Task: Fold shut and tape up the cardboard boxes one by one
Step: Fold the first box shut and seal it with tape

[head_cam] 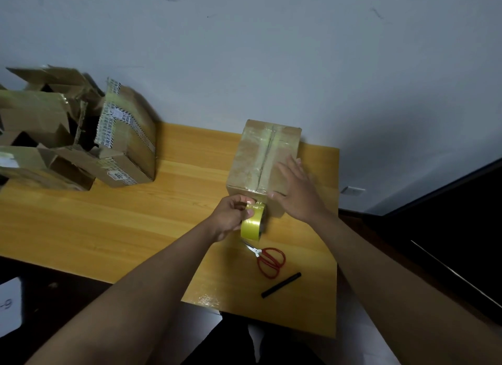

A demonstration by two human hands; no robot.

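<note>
Yellow tape roll; red-handled scissors; black pen; honey-yellow wood-grain desk. Brown cardboard box, glossy clear-taped seam. Upper left, brown boxes bearing black-and-white striped printed tape. Grey-white wall.

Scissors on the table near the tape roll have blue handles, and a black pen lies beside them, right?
Not quite: the head view shows the scissors have red handles. They do lie near the tape roll, with the black pen beside them.

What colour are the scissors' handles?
Red. The scissors lie on the table in the head view.
</note>
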